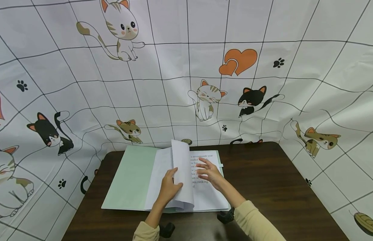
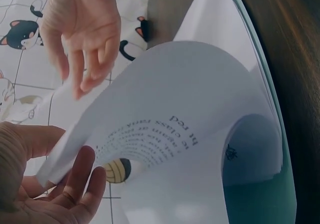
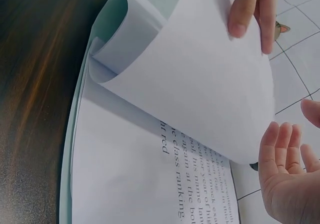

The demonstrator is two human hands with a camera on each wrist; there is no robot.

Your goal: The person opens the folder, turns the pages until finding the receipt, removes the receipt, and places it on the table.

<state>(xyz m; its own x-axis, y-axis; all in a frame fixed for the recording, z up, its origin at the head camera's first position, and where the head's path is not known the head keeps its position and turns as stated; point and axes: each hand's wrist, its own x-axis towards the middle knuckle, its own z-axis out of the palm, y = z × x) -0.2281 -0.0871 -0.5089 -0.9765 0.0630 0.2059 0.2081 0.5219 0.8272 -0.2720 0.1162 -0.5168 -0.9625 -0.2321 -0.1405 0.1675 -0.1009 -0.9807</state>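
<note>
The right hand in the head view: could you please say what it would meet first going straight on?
The right hand would probably meet the lifted page, which the left hand holds, though the depth between them is hard to judge.

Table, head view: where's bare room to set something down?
Widest: table between the folder, right sleeve and patterned backdrop. Narrower: strip between folder and table's left edge. Crowded: folder's middle and right, where the left hand holds a lifted page and the right hand hovers.
</note>
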